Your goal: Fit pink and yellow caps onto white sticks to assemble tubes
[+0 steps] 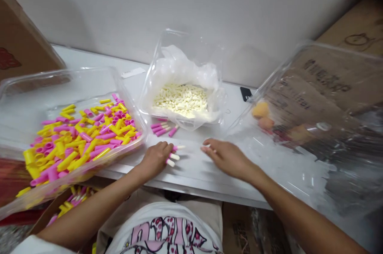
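My left hand (157, 159) is closed around several pink plastic tubes (175, 148) with cream-coloured rounded sticks (174, 157) poking out of their ends. To its right, my right hand (227, 157) is above the white table, its thumb and fingertips drawn together. Something small and pale may be between them, but it is too blurred to make out. Just beyond my left hand, several pink tubes with cream tips (161, 129) lie on the table. Behind those, a clear bin (143, 104) lined with a plastic bag holds many small cream pieces (181, 100).
A large clear bin (118, 80) of pink and yellow tubes stands at left. Below the table edge, a box holds more tubes (72, 200). Another clear bin (287, 60) is at right, near a black card-like item (245, 94). Cardboard boxes (24, 34) flank the table (191, 170).
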The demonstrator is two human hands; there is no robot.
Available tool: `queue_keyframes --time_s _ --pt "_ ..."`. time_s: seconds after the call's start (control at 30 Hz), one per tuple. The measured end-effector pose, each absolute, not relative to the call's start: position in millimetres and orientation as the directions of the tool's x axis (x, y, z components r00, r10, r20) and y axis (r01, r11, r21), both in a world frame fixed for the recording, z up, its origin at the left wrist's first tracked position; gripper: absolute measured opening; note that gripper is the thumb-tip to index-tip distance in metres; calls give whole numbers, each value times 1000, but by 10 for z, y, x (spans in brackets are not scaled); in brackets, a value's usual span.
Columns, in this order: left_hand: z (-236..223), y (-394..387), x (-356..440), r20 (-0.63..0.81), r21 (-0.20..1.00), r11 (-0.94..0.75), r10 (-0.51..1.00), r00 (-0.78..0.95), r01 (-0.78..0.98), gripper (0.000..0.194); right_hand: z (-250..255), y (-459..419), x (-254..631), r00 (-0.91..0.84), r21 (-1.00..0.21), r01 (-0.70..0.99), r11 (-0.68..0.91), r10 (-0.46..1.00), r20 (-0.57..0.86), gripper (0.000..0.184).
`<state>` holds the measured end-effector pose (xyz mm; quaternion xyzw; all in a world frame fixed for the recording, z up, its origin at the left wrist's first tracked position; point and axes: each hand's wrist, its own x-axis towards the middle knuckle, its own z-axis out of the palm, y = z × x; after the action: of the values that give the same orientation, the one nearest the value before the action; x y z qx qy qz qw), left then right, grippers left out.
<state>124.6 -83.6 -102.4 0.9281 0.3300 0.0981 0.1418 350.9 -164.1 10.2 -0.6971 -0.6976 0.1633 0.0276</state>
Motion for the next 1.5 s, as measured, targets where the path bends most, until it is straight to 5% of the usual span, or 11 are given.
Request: queue_keyframes --time_s 0.17,0.3,0.4,0.5,0.77,0.9,0.97,1.07,1.13,1.23,1.5 --pt "-1162 -718 1218 102 349 -584 801 590 733 59 274 -1706 4271 368 179 926 -333 901 -228 28" --pt "-1044 -786 1234 109 560 -508 828 549 654 54 47 -1679 4494 389 331 904 -270 841 -376 21" --pt "-896 -865 1254 -5 783 -335 839 545 524 27 -109 -1620 4551 362 289 922 -260 841 -401 20" --pt "-774 -922 1237 -68 879 -252 776 627 406 21 -130 -1581 4621 338 237 936 -260 853 -398 19" --pt "-645 -985 1215 -206 947 -42 680 704 317 38 -126 -1640 4686 197 51 979 -196 867 -457 25" --pt "-608 -965 1208 -183 953 -47 696 694 298 38 29 -1665 4639 305 89 952 -293 894 -328 27" --pt "-579 -957 1192 -161 955 -73 687 708 287 38 193 -1691 4479 302 5 952 -306 936 -179 33" --pt "-511 -973 1182 -155 954 -98 648 746 284 38 376 -1741 4051 16 -244 970 -6 999 39 35" --pt "-443 -1002 1186 -147 953 -122 611 778 276 40 388 -1762 3739 -207 -345 913 216 976 63 33" --pt "-322 -1052 1186 -138 955 -145 554 821 259 43 300 -1763 3422 -349 -449 829 333 936 50 23" --pt "-245 -1028 1101 -254 963 40 474 843 268 51 290 -1734 3360 -494 -415 731 541 840 225 26"
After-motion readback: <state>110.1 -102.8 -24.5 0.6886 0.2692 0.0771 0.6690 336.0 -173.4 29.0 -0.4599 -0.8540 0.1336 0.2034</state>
